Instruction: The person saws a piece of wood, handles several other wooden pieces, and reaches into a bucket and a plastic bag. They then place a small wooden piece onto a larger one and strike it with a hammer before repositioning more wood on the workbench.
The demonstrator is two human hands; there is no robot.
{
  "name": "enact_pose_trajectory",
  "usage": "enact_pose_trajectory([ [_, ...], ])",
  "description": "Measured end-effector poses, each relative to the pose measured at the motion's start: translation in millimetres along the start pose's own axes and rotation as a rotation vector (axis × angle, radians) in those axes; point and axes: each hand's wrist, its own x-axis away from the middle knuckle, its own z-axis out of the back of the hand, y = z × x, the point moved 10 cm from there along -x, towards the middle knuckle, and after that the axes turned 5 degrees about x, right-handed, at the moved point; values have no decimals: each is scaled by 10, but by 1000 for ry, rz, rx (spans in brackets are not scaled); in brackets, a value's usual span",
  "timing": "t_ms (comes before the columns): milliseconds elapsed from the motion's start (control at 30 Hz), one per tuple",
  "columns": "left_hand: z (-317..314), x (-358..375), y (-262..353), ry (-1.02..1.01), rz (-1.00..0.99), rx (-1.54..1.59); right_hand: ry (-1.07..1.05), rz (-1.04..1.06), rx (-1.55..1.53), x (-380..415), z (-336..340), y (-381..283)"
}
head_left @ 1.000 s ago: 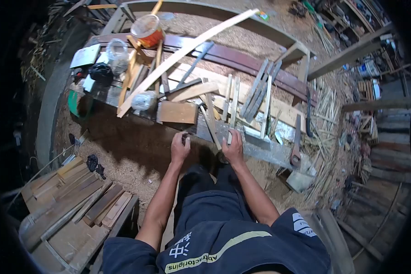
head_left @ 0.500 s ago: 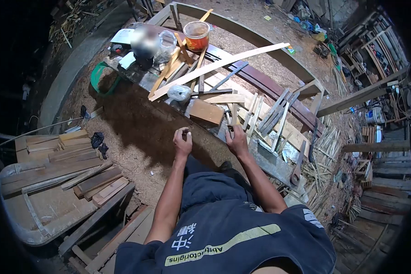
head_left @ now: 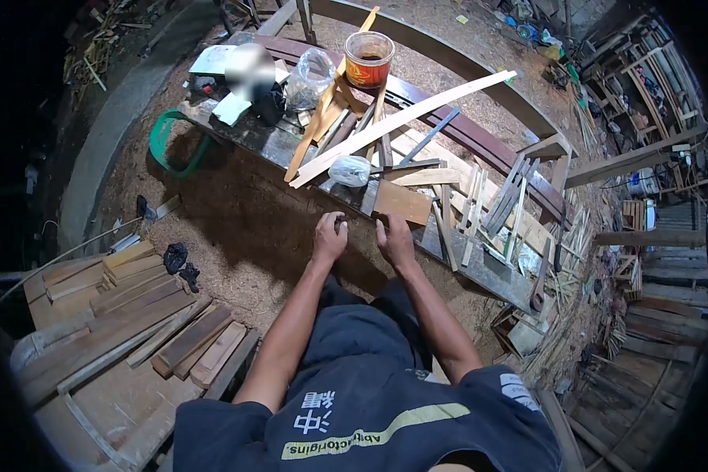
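My left hand [head_left: 330,238] hangs in front of the workbench [head_left: 488,277], its fingers loosely curled and its thumb apart from them. My right hand [head_left: 396,240] is close beside it at the bench's front edge, likewise half curled with a gap between thumb and fingers. Nothing shows in either hand. Just beyond my right fingertips lies a brown wooden block [head_left: 402,202]. A clear plastic bag [head_left: 349,171] rests behind that block, near a long pale wood strip [head_left: 405,126] laid slantwise over other pieces.
A red-labelled plastic tub [head_left: 368,71] stands at the bench's back. Thin wood strips [head_left: 511,193] and a handsaw [head_left: 541,279] lie to the right. A green plastic chair [head_left: 165,145] is at left, and stacked boards [head_left: 200,338] lie at lower left.
The view has shifted, so the bench appears lower and further right. My hands have come closer together, and my right hand now sits left of where it was relative to the block.
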Motion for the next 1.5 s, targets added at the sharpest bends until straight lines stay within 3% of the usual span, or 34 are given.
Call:
enact_pose_trajectory([
  [100,-38,-392,-117,-12,-105,-1,-38,-56,-14,-234,-359,39],
  [267,-499,-1143,-561,-150,-113,-77,-34,49,-112,-904,-965,211],
  [367,-781,-1457,-836,-169,-110,-109,-161,25,-119,-1157,-1479,544],
  [433,-921,-1602,-1054,-189,-61,-122,-102,179,-126,-1398,-1581,502],
  [500,-1095,-1748,-1069,-212,-214,-265,-130,124,-96,-1543,-1721,729],
  [567,-1261,-1835,-1282,-324,-107,-397,-288,-9,49,-1555,-2067,1141],
  [700,-1300,-1961,-1239,-319,-223,-556,-236,72,232,-1734,-2010,1076],
  [1100,-1292,-2049,-1507,-465,-66,-624,-308,62,247,-1694,-2199,1109],
  [1233,-1324,-2085,-1635,-500,-44,-592,-244,148,84,-1731,-2206,1137],
  [1300,-1351,-2062,-1647,-513,-48,-474,-241,192,145,-1751,-2139,1154],
  [1367,-1361,-2031,-1632,-499,-79,-446,-447,55,197,-1736,-2239,1303],
  [1500,-1311,-1947,-1584,-471,-139,-324,-449,71,370,-1641,-2125,1226],
])
